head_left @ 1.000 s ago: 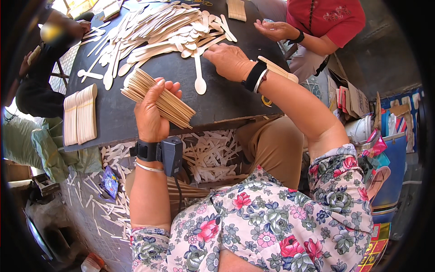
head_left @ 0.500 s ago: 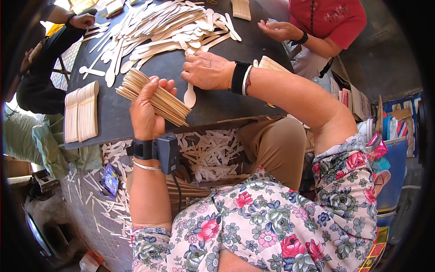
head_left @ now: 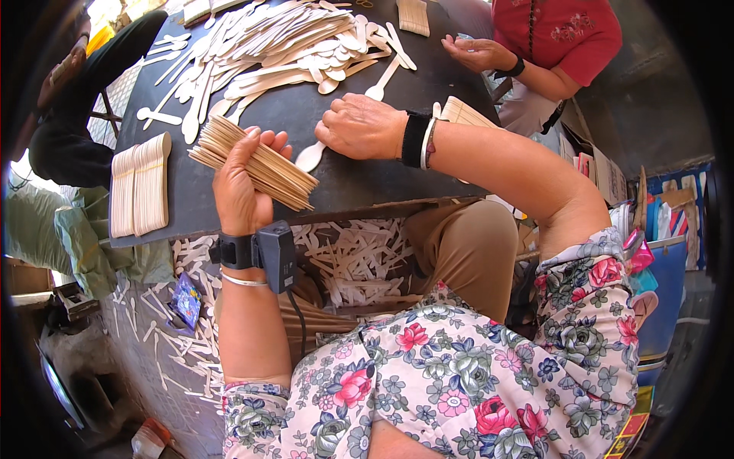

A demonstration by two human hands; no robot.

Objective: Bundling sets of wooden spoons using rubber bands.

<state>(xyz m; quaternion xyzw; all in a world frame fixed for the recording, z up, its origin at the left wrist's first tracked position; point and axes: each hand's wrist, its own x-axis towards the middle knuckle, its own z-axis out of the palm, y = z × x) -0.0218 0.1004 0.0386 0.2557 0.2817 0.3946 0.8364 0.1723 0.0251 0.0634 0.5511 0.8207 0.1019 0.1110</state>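
My left hand (head_left: 243,180) is wrapped round a thick stack of wooden spoons (head_left: 287,180), seen edge-on and tilted above the near part of the dark table (head_left: 252,206). To its right, my right hand (head_left: 359,126) is closed, knuckles up, on a single wooden spoon (head_left: 310,157). That spoon's bowl sticks out toward the stack, while the hand hides its handle. Beyond my right hand lies another loose spoon (head_left: 382,80). A large heap of loose wooden spoons (head_left: 283,42) covers the far middle of the table.
Banded bundles of spoons lie at the left edge (head_left: 141,186), right of my hand (head_left: 465,112) and at the far side (head_left: 414,17). A person in red (head_left: 554,38) sits far right, another in dark clothes (head_left: 73,145) far left. Discarded spoons (head_left: 355,256) lie below the table edge.
My right hand has moved slightly right and nearer to me, away from the heap. The single spoon has come with it, its bowl now closer to the stack. The left hand has barely moved.
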